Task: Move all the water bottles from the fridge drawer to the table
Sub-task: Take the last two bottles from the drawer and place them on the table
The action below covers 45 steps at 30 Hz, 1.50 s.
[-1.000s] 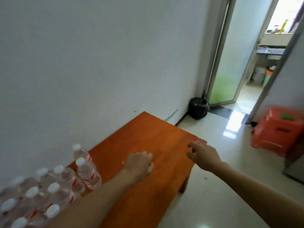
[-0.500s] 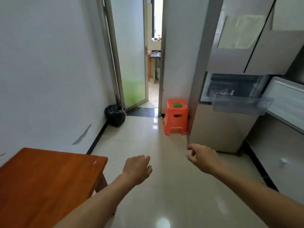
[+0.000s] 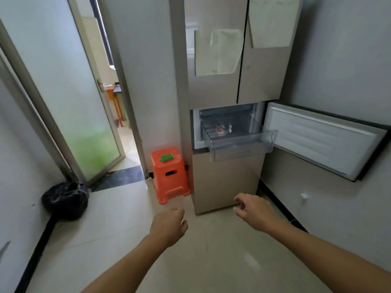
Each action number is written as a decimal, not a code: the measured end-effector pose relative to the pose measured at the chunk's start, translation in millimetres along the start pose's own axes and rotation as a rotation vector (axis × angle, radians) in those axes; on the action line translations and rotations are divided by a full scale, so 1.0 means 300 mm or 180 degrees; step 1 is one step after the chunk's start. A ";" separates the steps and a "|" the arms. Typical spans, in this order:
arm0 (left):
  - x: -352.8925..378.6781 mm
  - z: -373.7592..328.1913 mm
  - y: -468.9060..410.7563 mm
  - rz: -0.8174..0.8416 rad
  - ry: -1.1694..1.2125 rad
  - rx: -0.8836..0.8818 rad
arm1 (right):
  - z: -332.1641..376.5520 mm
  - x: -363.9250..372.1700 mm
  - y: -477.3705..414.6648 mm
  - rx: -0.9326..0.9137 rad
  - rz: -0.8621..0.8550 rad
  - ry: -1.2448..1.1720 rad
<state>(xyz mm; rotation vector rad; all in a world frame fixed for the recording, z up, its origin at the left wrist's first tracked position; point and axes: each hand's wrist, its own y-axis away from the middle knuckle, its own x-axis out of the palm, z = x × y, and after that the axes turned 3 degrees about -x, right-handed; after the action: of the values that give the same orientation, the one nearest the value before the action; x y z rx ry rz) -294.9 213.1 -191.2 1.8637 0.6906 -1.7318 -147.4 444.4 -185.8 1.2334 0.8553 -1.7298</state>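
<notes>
A beige fridge (image 3: 224, 182) stands ahead with its middle door (image 3: 323, 140) swung open to the right. A clear plastic drawer (image 3: 243, 148) is pulled out of it. Inside lie water bottles (image 3: 221, 129) with white caps and a red label, seen through the plastic. My left hand (image 3: 169, 226) and my right hand (image 3: 255, 212) are stretched forward over the floor, below the drawer and well short of it. Both hold nothing, fingers loosely curled. The table is out of view.
An orange plastic stool (image 3: 169, 173) with a green item on top stands left of the fridge. A black bin bag (image 3: 65, 199) sits by the left wall. A frosted glass door (image 3: 69, 115) stands open onto another room. Pale tiled floor (image 3: 201, 261) lies in front.
The view has swung right from the table with its bottles to the fridge. Both empty hands stayed stretched forward. The table has left the view.
</notes>
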 end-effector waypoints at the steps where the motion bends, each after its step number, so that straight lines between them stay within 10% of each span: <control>1: -0.013 -0.001 -0.081 -0.0002 0.0034 0.0078 | -0.030 -0.013 -0.058 0.0086 -0.0010 0.0022; 12: -0.068 -0.118 -0.824 0.0080 0.0009 0.0838 | -0.372 -0.083 -0.487 0.0900 -0.0165 -0.0199; 26: -0.061 -0.288 -1.693 -0.0030 0.0095 0.0612 | -0.864 -0.193 -1.325 0.0587 -0.0308 -0.0529; 45: 0.132 -0.092 -2.131 0.0461 0.0228 -0.0005 | -1.046 0.196 -2.367 0.0332 0.0781 -0.0107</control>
<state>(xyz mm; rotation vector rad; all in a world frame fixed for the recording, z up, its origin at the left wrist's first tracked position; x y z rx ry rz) -697.2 709.7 -241.4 1.9325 0.5686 -1.5799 -674.8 1008.2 -287.5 1.3155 0.5735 -1.6074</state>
